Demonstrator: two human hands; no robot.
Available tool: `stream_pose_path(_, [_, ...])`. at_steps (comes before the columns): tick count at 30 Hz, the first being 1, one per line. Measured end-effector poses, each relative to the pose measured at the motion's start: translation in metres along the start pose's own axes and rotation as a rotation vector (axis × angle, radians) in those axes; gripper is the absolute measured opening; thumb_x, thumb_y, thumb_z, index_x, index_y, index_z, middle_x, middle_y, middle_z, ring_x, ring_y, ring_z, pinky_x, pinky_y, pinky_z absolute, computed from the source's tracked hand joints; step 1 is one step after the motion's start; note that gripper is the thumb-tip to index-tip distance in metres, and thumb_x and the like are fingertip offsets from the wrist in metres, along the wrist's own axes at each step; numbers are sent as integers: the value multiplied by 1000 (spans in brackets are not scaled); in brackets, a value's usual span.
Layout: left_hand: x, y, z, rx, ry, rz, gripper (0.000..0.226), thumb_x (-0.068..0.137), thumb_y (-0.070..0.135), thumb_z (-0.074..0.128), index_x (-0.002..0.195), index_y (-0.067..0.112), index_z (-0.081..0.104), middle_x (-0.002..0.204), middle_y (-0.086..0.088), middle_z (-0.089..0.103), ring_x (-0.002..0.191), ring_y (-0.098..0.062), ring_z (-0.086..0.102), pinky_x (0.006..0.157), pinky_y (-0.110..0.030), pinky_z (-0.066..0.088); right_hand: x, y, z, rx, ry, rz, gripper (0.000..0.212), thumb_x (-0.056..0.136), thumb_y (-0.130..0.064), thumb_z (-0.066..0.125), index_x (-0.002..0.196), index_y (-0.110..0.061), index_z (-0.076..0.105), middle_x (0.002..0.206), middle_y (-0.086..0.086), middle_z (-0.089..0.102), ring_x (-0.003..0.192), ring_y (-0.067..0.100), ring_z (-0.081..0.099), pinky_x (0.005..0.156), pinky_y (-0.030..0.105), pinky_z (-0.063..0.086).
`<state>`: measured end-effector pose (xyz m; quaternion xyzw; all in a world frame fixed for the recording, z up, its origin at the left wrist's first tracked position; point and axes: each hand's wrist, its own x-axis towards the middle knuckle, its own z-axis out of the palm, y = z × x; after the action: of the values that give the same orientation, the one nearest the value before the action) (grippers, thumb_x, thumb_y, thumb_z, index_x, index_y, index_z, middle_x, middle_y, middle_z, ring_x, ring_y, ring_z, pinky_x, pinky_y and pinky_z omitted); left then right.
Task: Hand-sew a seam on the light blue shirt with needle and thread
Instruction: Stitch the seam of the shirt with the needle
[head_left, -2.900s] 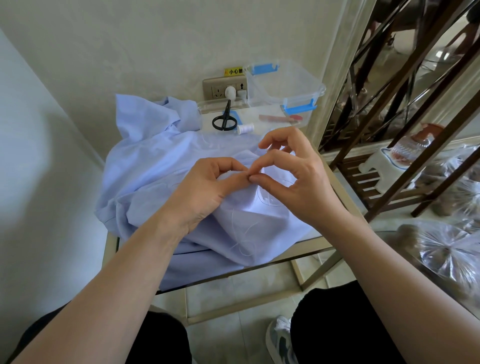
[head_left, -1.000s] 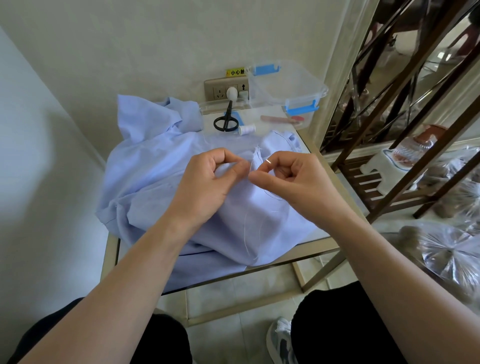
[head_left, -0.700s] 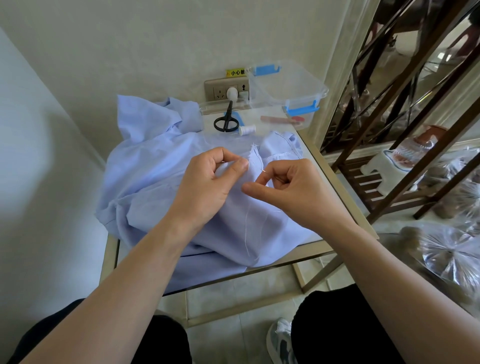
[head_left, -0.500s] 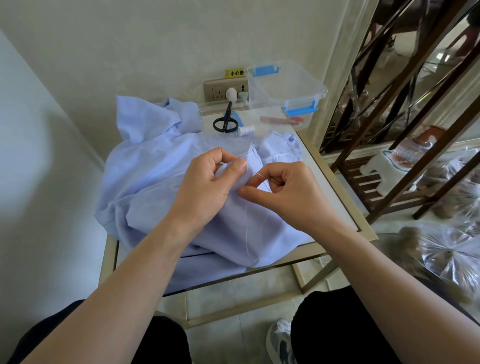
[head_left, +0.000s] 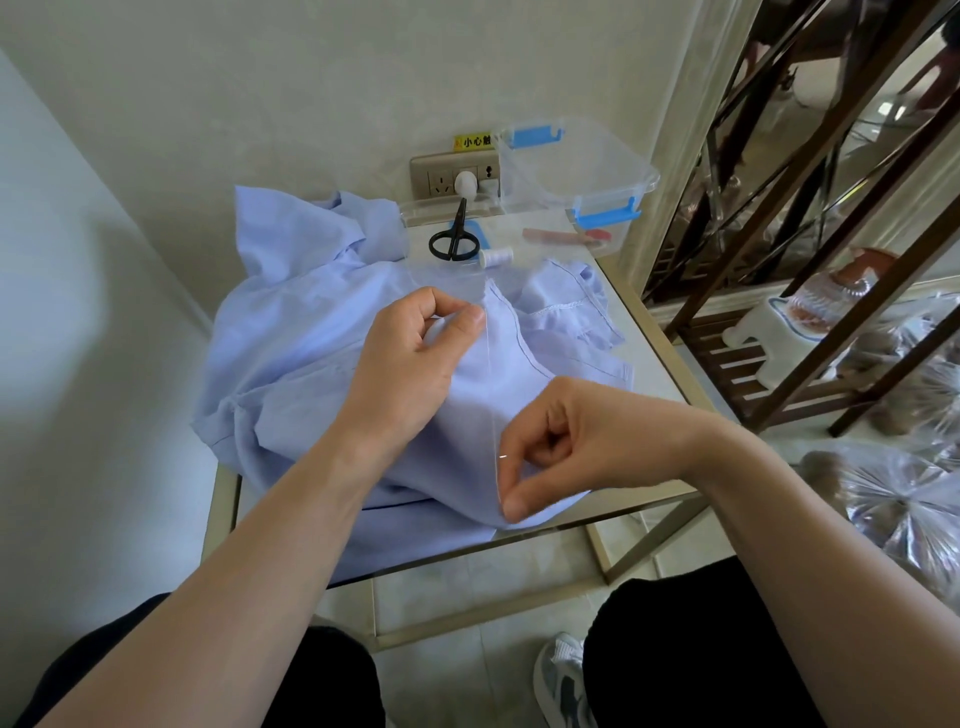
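Evidently mid-stitch: left hand (head_left: 410, 364) pinches the light blue shirt (head_left: 291, 338); right hand (head_left: 566, 441) pinches the needle (head_left: 503, 457), thread (head_left: 491, 384) taut; seam judged unfinished.

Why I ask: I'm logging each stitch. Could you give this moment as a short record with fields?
left hand: pinches shirt at the seam
right hand: pinches needle, nearer the person than the seam
thread: runs from seam to needle
scissors: behind shirt, beside spool
box: clear, blue clasps, open, far right of table
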<state>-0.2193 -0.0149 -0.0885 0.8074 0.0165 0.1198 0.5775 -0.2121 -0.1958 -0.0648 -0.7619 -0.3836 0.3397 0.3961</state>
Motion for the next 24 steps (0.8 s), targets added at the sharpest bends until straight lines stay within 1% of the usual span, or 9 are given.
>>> stream_pose_path(2, [0, 0, 0, 7, 0, 1, 15, 95, 23, 61, 81, 18, 63, 68, 15, 57, 64, 2, 48, 61, -7, 38, 2, 3, -2, -7, 156, 22, 11, 83, -17, 77, 76, -11, 72, 51, -6, 27, 49, 8, 23, 51, 17, 20])
stream_pose_path(4, [0, 1, 1, 15, -2, 8, 16, 95, 23, 61, 80, 18, 63, 65, 18, 58, 64, 5, 50, 62, -5, 37, 8, 10, -5, 34, 471, 18, 16, 83, -25, 77, 73, -15, 69, 54, -2, 26, 52, 10, 22, 51, 20, 19])
stream_pose_path(6, [0, 2, 2, 15, -18, 14, 16, 95, 23, 61, 80, 17, 64, 64, 22, 60, 66, 8, 53, 64, -4, 38, 14, 14, -5, 152, 691, -5, 21, 83, -29, 76, 76, -12, 67, 55, -1, 25, 53, 12, 21, 50, 23, 19])
stream_pose_path(9, [-2, 4, 3, 6, -54, 26, 17, 96, 20, 60, 80, 17, 64, 65, 24, 62, 68, 9, 56, 66, -5, 39, 22, 14, 1, 196, 794, -18, 24, 83, -31, 76, 79, -9, 66, 55, 3, 23, 49, 10, 19, 47, 21, 17])
stream_pose_path(15, [-2, 4, 1, -38, -95, 11, 15, 95, 20, 62, 83, 13, 69, 87, 2, 75, 86, -9, 68, 82, -18, 50, 28, 15, 4, 144, 827, -24, 16, 88, -19, 72, 77, -11, 65, 46, -12, 25, 43, 7, 22, 45, 13, 21])
stream_pose_path(17, [-1, 4, 0, -50, -95, 5, 15, 94, 20, 63, 81, 15, 68, 80, 10, 73, 82, -4, 66, 81, -15, 48, 23, 15, 0, 154, 743, -20, 16, 88, -16, 72, 79, -5, 66, 48, -8, 26, 45, 7, 22, 47, 14, 22])
stream_pose_path(21, [0, 5, 0, -30, -50, 1, 16, 94, 20, 63, 78, 18, 63, 62, 25, 59, 66, 8, 53, 66, -4, 38, 13, 11, 0, 69, 395, 4, 13, 86, -19, 74, 80, -8, 70, 54, -3, 26, 53, 10, 23, 52, 21, 21])
stream_pose_path(22, [-1, 5, 0, -29, -48, 2, 16, 94, 20, 63, 78, 18, 64, 62, 26, 59, 66, 9, 53, 65, -3, 38, 13, 12, 0, 60, 388, -2, 13, 85, -20, 75, 80, -9, 71, 55, -3, 26, 53, 10, 23, 52, 22, 21])
stream_pose_path(24, [-1, 5, -1, -16, -53, 14, 16, 93, 20, 64, 78, 19, 65, 63, 24, 61, 66, 9, 54, 66, -5, 38, 12, 15, -3, 47, 486, -18, 13, 87, -22, 73, 84, -10, 70, 57, 2, 25, 53, 10, 22, 51, 19, 21])
